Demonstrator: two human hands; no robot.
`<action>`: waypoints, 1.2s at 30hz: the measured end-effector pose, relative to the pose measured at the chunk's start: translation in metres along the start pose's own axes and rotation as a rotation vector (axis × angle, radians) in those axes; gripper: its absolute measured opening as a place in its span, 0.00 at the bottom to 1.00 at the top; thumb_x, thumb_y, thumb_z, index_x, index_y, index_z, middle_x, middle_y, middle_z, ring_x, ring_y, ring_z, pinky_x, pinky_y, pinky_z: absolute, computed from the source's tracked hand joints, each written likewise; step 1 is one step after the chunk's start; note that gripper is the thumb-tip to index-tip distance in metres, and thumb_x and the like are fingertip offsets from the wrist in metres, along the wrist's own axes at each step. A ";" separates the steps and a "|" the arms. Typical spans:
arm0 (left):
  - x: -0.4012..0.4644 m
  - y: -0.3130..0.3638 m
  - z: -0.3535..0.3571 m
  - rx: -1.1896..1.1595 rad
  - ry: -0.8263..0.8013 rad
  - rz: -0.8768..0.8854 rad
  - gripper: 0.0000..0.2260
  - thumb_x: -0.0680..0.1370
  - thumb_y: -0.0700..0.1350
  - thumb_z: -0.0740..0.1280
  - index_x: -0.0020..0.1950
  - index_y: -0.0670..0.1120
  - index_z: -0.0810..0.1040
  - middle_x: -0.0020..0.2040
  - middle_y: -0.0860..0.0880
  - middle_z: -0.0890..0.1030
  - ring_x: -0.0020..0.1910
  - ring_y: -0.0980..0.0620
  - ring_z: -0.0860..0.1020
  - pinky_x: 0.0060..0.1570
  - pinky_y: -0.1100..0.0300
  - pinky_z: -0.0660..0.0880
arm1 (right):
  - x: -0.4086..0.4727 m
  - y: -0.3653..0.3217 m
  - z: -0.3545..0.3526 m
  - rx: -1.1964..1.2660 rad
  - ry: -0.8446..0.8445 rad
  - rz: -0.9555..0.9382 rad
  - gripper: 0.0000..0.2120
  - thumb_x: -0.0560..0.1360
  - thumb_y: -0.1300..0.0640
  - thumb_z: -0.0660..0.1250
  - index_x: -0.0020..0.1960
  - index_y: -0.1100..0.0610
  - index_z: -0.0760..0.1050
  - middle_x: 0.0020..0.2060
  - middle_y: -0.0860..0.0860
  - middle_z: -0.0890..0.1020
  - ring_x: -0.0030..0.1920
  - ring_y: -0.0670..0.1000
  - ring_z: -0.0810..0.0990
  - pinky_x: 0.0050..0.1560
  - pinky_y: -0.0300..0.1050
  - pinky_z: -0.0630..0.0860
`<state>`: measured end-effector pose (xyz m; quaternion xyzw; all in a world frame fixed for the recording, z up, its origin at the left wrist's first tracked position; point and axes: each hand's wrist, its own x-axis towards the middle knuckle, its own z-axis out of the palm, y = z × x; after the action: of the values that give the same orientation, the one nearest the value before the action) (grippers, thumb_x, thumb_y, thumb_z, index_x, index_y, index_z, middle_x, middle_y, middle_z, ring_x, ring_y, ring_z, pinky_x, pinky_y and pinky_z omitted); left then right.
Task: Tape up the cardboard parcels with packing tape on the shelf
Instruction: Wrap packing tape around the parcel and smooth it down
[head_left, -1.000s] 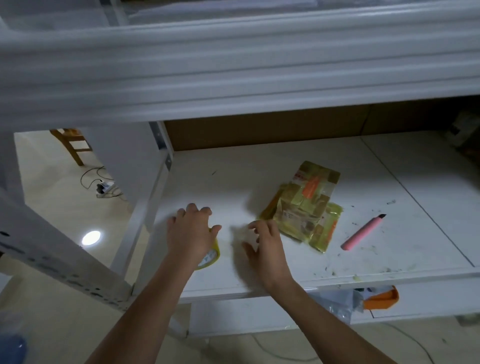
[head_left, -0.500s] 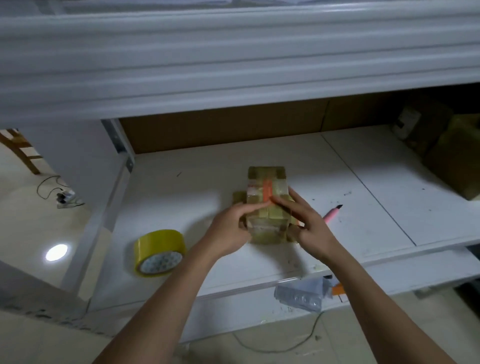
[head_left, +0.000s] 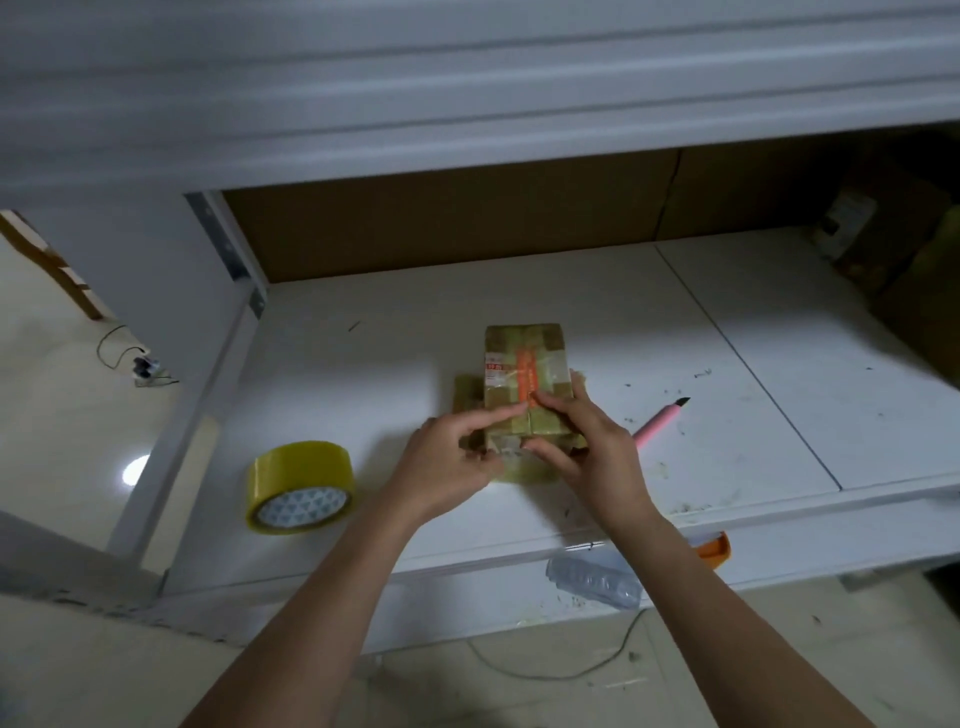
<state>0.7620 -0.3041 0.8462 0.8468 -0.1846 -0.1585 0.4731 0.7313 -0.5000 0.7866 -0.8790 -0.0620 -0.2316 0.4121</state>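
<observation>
Both hands are on the small cardboard parcel, which lies flat on the white shelf a little right of centre, so the step in hand looks like squaring it up and pressing its flaps and old tape flat before fresh tape goes on. The left hand has its forefinger stretched across the parcel's near top, the other fingers curled round the near left corner. The right hand lies over the near right side, forefinger on the orange strip and thumb pressing the near edge; this grip is a light hold with fingers partly bent, not a tight clench. The packing tape roll stands on the shelf to the near left, apart from both hands. The next move probably calls for one hand to leave the parcel, fetch the roll and find its free end.
</observation>
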 end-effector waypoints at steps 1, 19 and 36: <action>0.001 -0.001 0.000 -0.001 0.002 0.005 0.22 0.70 0.51 0.69 0.60 0.73 0.76 0.57 0.61 0.82 0.48 0.45 0.83 0.51 0.49 0.81 | 0.000 0.003 -0.002 -0.009 -0.028 -0.006 0.28 0.72 0.34 0.66 0.68 0.47 0.73 0.68 0.56 0.75 0.62 0.39 0.77 0.60 0.43 0.78; 0.009 -0.012 0.019 0.149 0.288 0.120 0.20 0.68 0.55 0.78 0.57 0.71 0.78 0.30 0.52 0.82 0.23 0.53 0.65 0.30 0.55 0.75 | 0.012 0.005 -0.020 0.215 -0.236 0.031 0.27 0.71 0.54 0.76 0.67 0.51 0.73 0.61 0.45 0.79 0.63 0.45 0.77 0.57 0.49 0.79; -0.011 0.003 0.002 0.008 0.067 0.028 0.44 0.74 0.40 0.74 0.70 0.78 0.54 0.61 0.54 0.79 0.50 0.56 0.84 0.51 0.52 0.82 | 0.016 -0.011 -0.022 0.000 -0.317 -0.014 0.42 0.71 0.63 0.75 0.76 0.47 0.55 0.68 0.50 0.71 0.62 0.49 0.75 0.56 0.45 0.79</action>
<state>0.7508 -0.3023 0.8490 0.8508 -0.1813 -0.1228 0.4777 0.7342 -0.5112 0.8135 -0.9041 -0.1322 -0.0930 0.3956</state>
